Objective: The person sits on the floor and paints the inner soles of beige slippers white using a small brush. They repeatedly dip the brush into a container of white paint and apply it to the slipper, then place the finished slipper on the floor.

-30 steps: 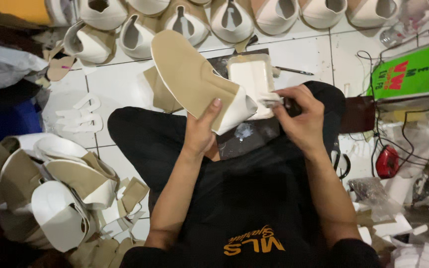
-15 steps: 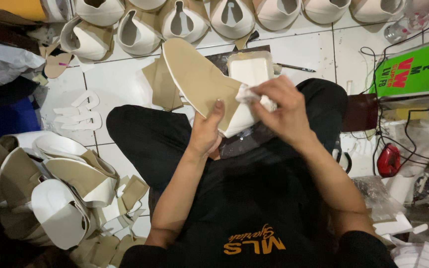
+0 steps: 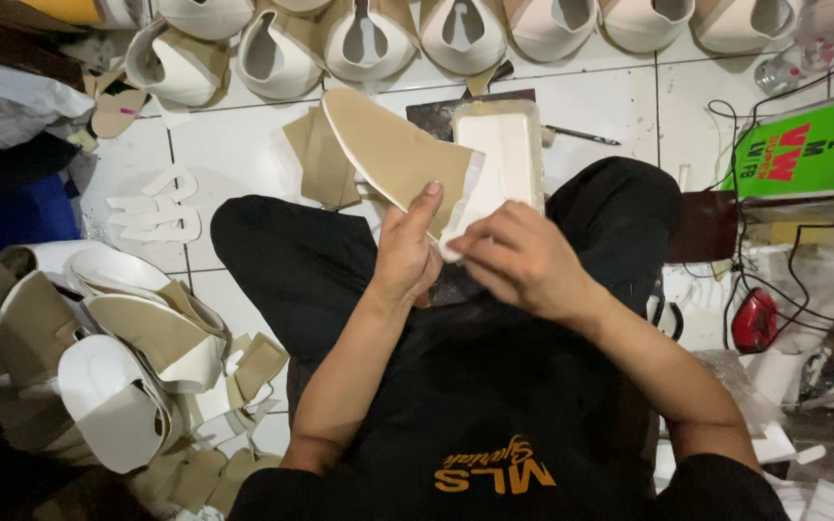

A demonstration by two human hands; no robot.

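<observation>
Shoe upper (image 3: 393, 159) is staying over my lap, and I am taking it as my landmark: beige, pointed away from me, its white back edge toward my hands. My left hand (image 3: 405, 253) is keeping its grip closed on the near side, thumb lying up along the beige face. My right hand (image 3: 523, 259) is now lying over the white back edge, fingers curled down on it; a second ago it was working a small tool there, which I cannot see now. Beyond the upper, a white tray (image 3: 504, 154) is sitting on the floor (image 3: 234, 154). Left of it, finished pieces (image 3: 118, 367) are piling up.
</observation>
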